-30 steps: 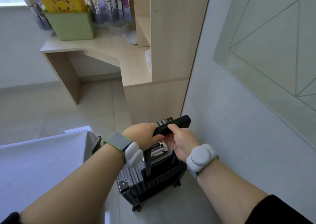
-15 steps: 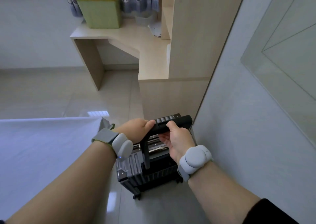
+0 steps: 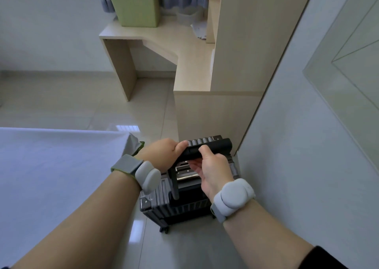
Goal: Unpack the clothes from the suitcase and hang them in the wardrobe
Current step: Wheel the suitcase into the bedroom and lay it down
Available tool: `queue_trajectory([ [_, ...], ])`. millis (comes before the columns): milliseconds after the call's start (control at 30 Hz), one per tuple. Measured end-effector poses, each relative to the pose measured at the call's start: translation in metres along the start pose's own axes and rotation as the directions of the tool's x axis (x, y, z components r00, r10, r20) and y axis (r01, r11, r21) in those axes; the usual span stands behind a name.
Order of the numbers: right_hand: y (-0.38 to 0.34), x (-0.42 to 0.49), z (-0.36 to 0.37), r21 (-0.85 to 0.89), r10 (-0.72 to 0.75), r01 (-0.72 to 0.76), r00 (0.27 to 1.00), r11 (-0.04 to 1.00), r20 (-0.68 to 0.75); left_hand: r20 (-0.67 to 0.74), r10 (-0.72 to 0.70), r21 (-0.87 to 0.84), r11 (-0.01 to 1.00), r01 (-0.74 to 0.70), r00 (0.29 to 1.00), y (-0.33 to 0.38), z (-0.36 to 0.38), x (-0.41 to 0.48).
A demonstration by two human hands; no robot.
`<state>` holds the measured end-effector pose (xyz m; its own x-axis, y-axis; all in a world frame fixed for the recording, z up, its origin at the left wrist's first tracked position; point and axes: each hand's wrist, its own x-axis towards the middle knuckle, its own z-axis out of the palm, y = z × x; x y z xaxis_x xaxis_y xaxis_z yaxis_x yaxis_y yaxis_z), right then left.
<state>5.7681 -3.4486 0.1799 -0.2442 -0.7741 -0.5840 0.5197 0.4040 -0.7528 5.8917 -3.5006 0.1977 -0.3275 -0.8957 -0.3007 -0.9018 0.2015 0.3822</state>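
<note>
Two hands share the handle (image 3: 217,145) of the suitcase (image 3: 184,209), which stands upright on its wheels (image 3: 165,229) on the tiled floor (image 3: 82,104), between the bed (image 3: 51,166) on the left and a grey panel (image 3: 297,166) on the right, just in front of a pale wood cabinet (image 3: 215,117). The case is a hard, ribbed shell with metal corners, so I judge it stiff and unlikely to give under a squeeze. Packed with clothes it is probably fairly heavy, yet it should roll easily on the glossy tiles and could skate away if tipped carelessly. The black bar on its raised post (image 3: 175,184) is the natural place to steer from, though for laying the case flat a lower hold on the shell's side would likely give more control, since the thin post may flex. The left hand (image 3: 164,152) grips the bar's left end, fingers wrapped round it mostly out of sight and thumb lying on top. The right hand (image 3: 213,170) comes from below with the palm turned up, its thumb pressed on top of the bar near the middle and its fingers curled under, largely hidden. Whether a release button is being pressed I cannot tell. Both grips look snug, not wide. The shell is shut, so no clothes show yet
</note>
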Motion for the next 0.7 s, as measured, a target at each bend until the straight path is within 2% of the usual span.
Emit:
queue_trajectory([
  [700, -0.002, 0.005, 0.005, 0.014, 0.006, -0.007, 1.0, 1.0, 0.013, -0.007, 0.041, -0.031, 0.999, -0.041, 0.999, -0.002, -0.004, 0.004],
])
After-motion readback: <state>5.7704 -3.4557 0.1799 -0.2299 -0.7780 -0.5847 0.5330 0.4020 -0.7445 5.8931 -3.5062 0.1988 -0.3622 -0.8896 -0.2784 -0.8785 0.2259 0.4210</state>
